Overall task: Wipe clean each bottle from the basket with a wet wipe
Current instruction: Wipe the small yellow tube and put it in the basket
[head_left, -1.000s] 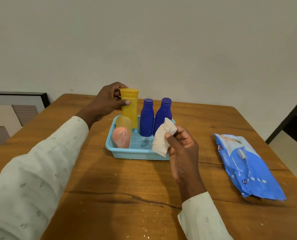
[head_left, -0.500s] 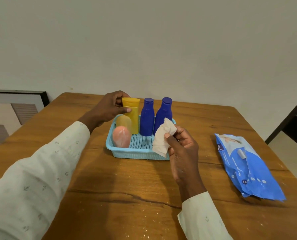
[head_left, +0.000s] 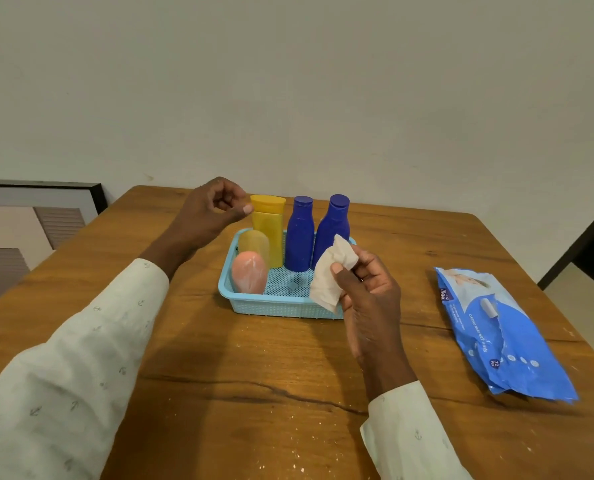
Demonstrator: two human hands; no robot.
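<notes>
Basket [head_left: 281,304], pale blue, perforated: sitting at centre frame on the worktop [head_left: 247,375], holding four items. Yellow bottle [head_left: 268,223] standing upright at the basket's upper left corner; two blue bottles [head_left: 299,233] standing beside it, the right-hand one leaning slightly. A pink item [head_left: 249,277] and a translucent yellowish one [head_left: 254,242] are occupying the left side, kind unclear.

Wet wipe [head_left: 330,275]: crumpled, hanging in front of the basket's right edge, being pinched between thumb and fingers [head_left: 337,270] of the right hand [head_left: 368,299].

Left hand [head_left: 209,213]: hovering just left of the yellow bottle's cap, fingers loosely curled and holding nothing, thumb tip close to the cap; contact cannot be judged.

Wipe packet [head_left: 500,330], blue: lying at right of frame, well apart from the basket.

Risk, by judgement: the bottles are standing tall and close together, so a sideways nudge while reaching for one is likely to topple a neighbour. A damp wipe may also be making a smooth bottle slippery.
</notes>
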